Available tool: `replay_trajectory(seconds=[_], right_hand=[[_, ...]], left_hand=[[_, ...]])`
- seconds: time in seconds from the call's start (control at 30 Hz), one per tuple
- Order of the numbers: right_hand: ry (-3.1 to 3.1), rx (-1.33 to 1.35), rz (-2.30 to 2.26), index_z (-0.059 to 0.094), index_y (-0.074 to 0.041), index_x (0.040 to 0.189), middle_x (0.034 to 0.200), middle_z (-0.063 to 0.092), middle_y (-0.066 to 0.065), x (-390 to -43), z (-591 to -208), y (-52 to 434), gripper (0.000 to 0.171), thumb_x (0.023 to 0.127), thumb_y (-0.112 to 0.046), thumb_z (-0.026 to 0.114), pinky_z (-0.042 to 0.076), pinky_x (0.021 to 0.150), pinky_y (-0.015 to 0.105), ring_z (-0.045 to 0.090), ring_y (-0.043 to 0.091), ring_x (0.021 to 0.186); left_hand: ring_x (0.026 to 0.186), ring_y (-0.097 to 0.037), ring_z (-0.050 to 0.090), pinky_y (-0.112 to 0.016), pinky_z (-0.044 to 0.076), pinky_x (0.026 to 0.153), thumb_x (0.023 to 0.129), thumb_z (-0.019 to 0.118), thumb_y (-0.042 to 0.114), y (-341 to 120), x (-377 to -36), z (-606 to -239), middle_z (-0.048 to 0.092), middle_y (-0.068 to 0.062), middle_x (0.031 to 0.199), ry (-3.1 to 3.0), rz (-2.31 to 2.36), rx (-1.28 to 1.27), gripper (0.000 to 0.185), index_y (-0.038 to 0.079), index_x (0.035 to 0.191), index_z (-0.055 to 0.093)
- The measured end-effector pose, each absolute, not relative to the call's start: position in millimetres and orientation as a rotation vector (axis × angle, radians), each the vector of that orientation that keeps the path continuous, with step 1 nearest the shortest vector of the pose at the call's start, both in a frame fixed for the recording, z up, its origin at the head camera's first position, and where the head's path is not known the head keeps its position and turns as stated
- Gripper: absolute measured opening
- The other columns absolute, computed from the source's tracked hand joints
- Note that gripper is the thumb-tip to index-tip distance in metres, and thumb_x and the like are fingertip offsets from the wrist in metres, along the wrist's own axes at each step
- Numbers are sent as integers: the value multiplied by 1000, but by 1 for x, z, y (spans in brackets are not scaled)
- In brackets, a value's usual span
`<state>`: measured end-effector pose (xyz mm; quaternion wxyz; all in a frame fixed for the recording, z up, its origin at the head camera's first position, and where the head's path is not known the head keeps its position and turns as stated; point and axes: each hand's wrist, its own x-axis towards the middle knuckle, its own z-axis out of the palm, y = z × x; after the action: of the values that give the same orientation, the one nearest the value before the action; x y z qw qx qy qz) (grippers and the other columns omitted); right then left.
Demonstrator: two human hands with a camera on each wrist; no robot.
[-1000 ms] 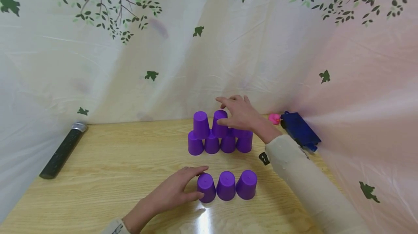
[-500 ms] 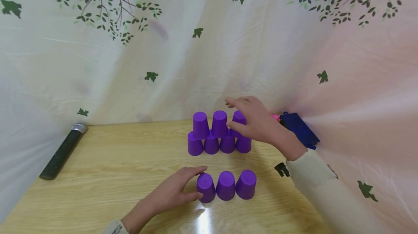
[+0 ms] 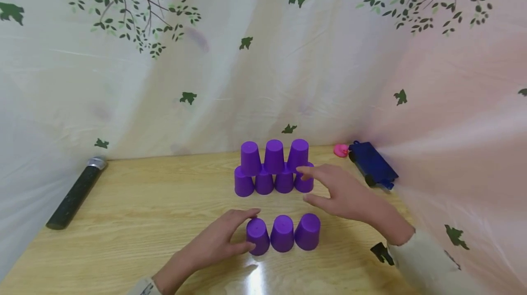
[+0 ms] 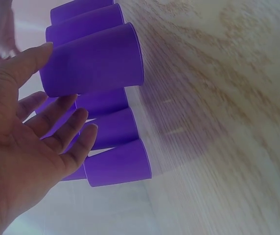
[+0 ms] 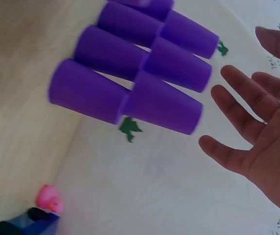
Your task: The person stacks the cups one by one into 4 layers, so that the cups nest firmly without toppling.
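Observation:
In the head view, three upside-down purple cups stand in a front row, with the left cup (image 3: 258, 238) beside my left hand (image 3: 224, 235). Its thumb touches the near side of that cup and its fingers reach round the far side, loosely extended, as the left wrist view shows of the thumb (image 4: 35, 61). Behind stands a two-tier wall of purple cups: a lower row (image 3: 264, 183) bears three upper cups (image 3: 274, 157). My right hand (image 3: 343, 192) hovers in front of the wall's right end, fingers spread, holding nothing. The right wrist view shows a gap between its fingers and an upper cup (image 5: 164, 103).
A black microphone (image 3: 76, 194) with a silver head lies at the left of the wooden table (image 3: 164, 194). A pink rubber duck (image 3: 341, 150) and a dark blue toy vehicle (image 3: 372, 162) sit at the back right. A leaf-printed curtain (image 3: 230, 80) encloses the table.
My right hand has drawn away from the upper row, moving right and toward me, uncovering the right upper cup. My left hand and the front cups have kept their places.

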<state>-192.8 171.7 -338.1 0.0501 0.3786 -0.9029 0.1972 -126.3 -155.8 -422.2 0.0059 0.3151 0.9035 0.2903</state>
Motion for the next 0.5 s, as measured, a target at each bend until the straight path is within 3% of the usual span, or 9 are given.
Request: replay_trajectory(seconds=[0.27,0.5], right_hand=[[-2960,1154,701,46,-19,151,125,66,-7,-179,-376,181,75,85,-35,78,47,105,51,58,23,122],[-3006,1160,716,47,-18,149,123,67,-7,-170,-388,183,76,83,-34,80,46,106,54,57,26,123]], left_hand=[[126,-24,59,-47,49,106,91,73,35,-152,-129,-421,62,-4,139,2823,885,991,68,19,151,45],[124,-24,60,-47,50,105,90,74,34,-150,-131,-421,63,-2,138,2824,855,987,68,19,150,46]])
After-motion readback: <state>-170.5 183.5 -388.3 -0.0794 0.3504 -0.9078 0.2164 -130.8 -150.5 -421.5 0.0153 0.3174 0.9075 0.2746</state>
